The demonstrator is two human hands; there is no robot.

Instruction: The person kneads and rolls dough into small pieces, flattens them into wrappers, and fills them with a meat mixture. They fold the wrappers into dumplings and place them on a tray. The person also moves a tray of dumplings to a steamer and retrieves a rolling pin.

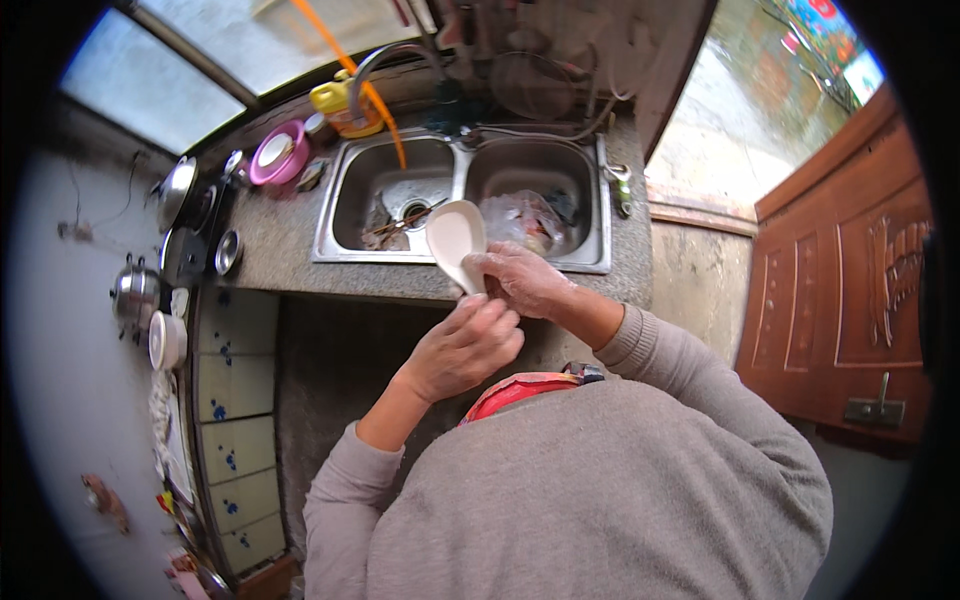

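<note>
A white ladle or large spoon is held in front of the double steel sink's near rim, its bowl towards the sink. My right hand, with whitish residue on the skin, grips it where the bowl meets the handle. Lower down, my left hand has curled fingers at the handle's lower end; the fingers are slightly blurred, and the end of the handle is hidden by them. Behind the spoon, thin brown sticks lie by the drain of the left basin. A clear plastic bag with contents lies in the right basin.
An orange hose hangs into the left basin beside the curved faucet. A yellow jug and a pink basin stand behind and left. A small metal bowl sits on the granite counter. At right, a wooden door stands open.
</note>
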